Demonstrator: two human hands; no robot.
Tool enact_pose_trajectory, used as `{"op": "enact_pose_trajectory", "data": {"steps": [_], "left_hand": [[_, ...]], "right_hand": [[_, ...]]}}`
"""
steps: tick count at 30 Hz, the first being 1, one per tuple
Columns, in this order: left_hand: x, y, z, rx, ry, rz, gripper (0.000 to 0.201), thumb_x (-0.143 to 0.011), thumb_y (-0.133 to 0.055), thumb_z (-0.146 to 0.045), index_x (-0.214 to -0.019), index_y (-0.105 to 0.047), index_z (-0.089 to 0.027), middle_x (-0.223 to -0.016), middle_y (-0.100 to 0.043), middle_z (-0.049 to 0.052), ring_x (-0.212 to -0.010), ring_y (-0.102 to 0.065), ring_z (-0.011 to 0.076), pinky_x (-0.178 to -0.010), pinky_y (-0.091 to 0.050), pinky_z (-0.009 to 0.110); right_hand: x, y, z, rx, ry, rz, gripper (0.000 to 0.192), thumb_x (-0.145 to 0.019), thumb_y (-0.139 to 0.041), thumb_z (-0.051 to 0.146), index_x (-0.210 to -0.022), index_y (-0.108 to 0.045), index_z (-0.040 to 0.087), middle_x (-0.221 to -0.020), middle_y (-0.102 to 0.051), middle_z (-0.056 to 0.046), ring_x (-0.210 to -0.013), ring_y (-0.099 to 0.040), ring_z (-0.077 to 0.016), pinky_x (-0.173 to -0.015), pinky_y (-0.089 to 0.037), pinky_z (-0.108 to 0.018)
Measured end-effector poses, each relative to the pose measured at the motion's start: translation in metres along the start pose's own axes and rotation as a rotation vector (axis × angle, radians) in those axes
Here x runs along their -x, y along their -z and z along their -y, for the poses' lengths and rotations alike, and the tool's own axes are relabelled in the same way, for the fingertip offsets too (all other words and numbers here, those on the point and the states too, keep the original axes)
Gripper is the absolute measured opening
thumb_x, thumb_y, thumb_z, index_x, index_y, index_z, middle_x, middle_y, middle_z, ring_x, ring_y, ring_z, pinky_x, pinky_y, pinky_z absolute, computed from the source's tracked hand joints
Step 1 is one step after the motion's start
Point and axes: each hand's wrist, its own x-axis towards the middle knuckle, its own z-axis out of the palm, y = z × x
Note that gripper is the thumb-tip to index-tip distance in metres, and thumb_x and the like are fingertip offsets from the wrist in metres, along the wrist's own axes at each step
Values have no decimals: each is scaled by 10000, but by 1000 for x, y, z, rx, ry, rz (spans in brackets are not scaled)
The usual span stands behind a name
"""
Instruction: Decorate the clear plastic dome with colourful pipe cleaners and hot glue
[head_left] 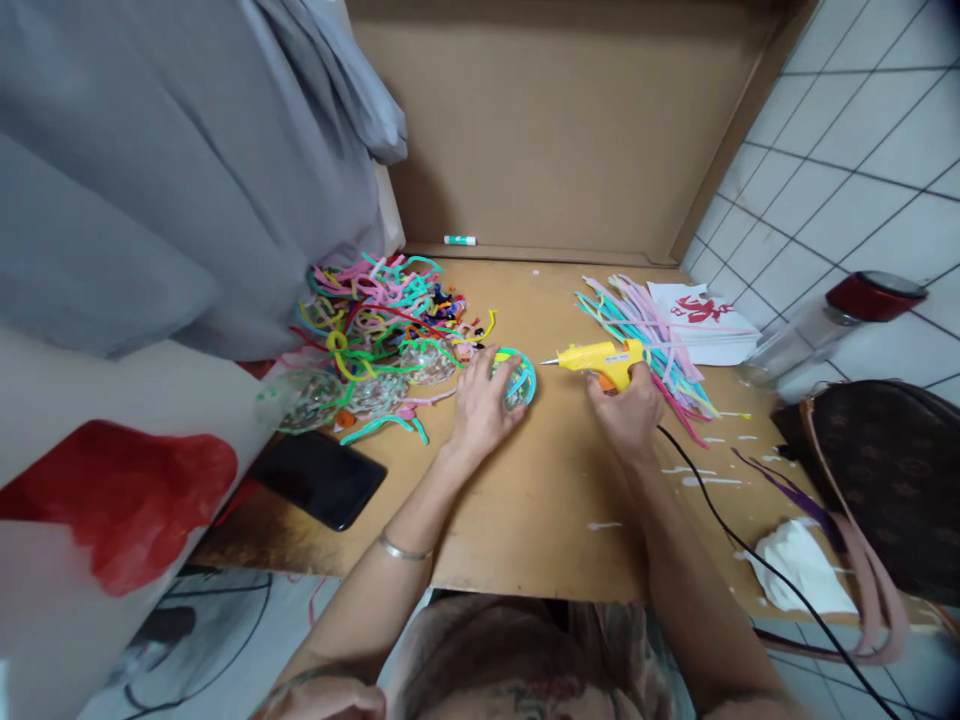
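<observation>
Glue gun [600, 359] in right hand [628, 412], ball [517, 378] under left hand [480, 405]

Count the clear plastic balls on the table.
4: one under the left hand wrapped in pipe cleaners, three beside the pile. More may be hidden.

Head view: worn high above the brown cardboard-topped table [525, 520]; faces forward and down
Nearness: close; forearms enter from bottom edge
Shared views: single camera only
</observation>
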Motion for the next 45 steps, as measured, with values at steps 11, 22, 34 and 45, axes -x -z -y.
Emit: {"op": "enact_pose_trajectory", "data": {"steps": [11,22,34,45], "left_hand": [[0,1,-2,16,1,5,669,-691,-753,-243,-1310,-501,-200,-1460,-431,181,-1375,-394,347,-1097,-374,510],[1,1,-2,15,-17,0,662,-703,-737,-248,-1316,-490,-218,-1463,-429,169,-1381,-388,344,-1098,-371,512],[1,1,-2,-3,-22,8,682,-693,-755,-250,-1321,-492,-198,-1459,-429,180,-1369,-399,343,-1103,-371,496],[0,3,-3,-6,-25,16,678,-693,-743,-237,-1318,-482,-209,-1462,-430,173,-1373,-394,345,-1102,-367,507]], "right_hand": [[10,-11,-1,9,120,8,345,-765,-545,474,-954,-543,186,-863,-652,-95,-790,-606,-265,-649,-416,-327],[11,-12,-2,-14,173,11,303,-802,-505,455,-960,-516,196,-856,-613,-91,-817,-591,-267,-667,-419,-326],[11,-11,-4,-16,235,27,294,-840,-478,428,-1007,-512,187,-902,-621,-103,-849,-591,-268,-663,-411,-316],[11,-7,-5,48,295,-6,285,-855,-473,412,-1003,-530,174,-867,-623,-103,-814,-591,-265,-639,-401,-309]]}}
